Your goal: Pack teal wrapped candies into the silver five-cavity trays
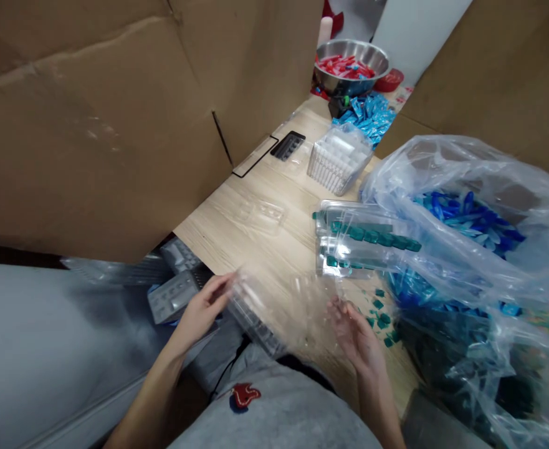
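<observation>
A clear plastic blister tray is held over the near edge of the wooden table, blurred by motion. My left hand pinches its left end with the fingers closed. My right hand grips its right side, fingers curled round the clear plastic. Just beyond the right hand lie two clear trays filled with small teal pieces. A few loose teal pieces are scattered beside the right hand.
A large clear bag of blue pieces fills the right side. Cardboard walls stand on the left and at the back right. Farther back are an empty clear tray, a stack of clear trays, blue packets and a steel bowl of red pieces.
</observation>
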### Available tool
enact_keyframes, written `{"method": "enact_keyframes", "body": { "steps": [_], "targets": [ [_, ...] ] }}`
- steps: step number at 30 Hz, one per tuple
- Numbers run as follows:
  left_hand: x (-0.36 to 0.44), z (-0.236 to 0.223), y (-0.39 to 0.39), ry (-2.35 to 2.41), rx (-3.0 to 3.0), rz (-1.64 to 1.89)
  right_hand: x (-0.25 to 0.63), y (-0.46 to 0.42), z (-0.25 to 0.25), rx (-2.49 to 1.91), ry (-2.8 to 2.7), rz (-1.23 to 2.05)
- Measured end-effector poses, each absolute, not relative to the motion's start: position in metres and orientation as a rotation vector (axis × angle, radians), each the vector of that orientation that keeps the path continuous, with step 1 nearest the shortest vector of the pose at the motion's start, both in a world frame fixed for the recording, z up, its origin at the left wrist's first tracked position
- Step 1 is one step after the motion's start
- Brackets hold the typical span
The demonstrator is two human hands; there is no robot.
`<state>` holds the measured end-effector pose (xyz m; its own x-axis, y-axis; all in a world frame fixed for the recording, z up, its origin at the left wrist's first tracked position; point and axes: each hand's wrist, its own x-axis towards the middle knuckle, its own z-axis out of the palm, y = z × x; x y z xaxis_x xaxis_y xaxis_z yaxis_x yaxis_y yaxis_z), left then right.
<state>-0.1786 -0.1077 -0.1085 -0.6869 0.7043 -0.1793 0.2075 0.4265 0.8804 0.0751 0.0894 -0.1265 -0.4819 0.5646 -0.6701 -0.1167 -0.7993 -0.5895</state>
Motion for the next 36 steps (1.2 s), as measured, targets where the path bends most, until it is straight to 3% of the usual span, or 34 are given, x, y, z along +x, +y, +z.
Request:
{"method": "enact_keyframes", "body": {
  "steps": [7,15,21,27,31,36],
  "targets": [
    [-0.242,-0.145,-0.084,2.543,0.437,1.051,0.072,0.084,-0.123,-1.318,-0.739,2.258],
    [-0.29,-0.143,-0.018,2.716,0.254,0.818,0.071,0.085,-0.119,-1.324,-0.803,2.182],
    [-0.315,-0.128,0.02,2.76,0.229,0.933,0.067,0.087,-0.115,-1.25,-0.856,2.222],
    [-0.256,-0.116,-0.008,2.503,0.564,1.232,0.047,0.075,-0.099,-1.24,-0.811,2.235],
    [-0.192,-0.106,-0.034,1.978,0.833,1.243,0.035,0.076,-0.09,-1.222,-0.83,2.276],
    [-0.171,-0.081,-0.04,1.818,0.978,1.263,0.031,0.078,-0.081,-1.168,-0.93,2.261]
  ]
}}
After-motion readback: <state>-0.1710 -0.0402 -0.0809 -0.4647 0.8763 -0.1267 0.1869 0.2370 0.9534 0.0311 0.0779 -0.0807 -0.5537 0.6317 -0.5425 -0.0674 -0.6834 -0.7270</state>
